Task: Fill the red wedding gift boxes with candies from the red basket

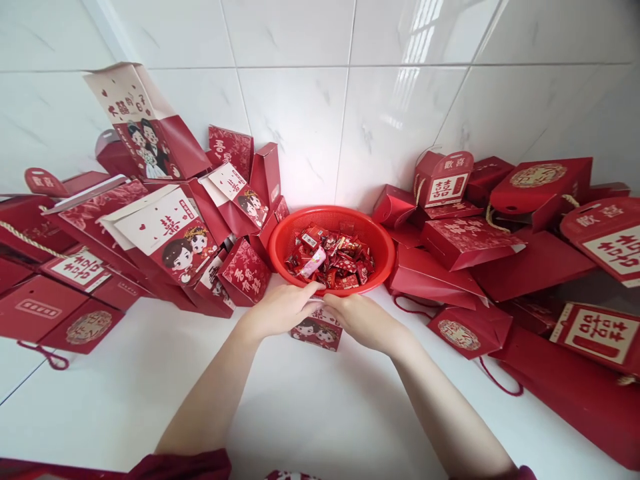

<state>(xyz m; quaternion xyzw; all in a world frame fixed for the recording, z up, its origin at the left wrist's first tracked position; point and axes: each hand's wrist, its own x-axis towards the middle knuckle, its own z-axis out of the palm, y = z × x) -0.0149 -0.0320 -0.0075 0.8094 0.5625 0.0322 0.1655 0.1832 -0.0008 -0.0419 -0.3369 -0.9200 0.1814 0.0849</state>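
Note:
A small red gift box (317, 331) printed with cartoon figures stands on the white floor in front of a red plastic basket (285, 257). My left hand (280, 308) grips the box's top from the left, fingers closed on the flap. From the right, my right hand (361, 318) holds the same top edge, its fingers curled over it. The basket holds several wrapped candies (333, 257), mostly red, with one pink.
Red paper gift bags and boxes are heaped at the left (165, 237) and at the right (465, 243) against a white tiled wall (320, 100). Rope handles trail onto the white floor (310, 413).

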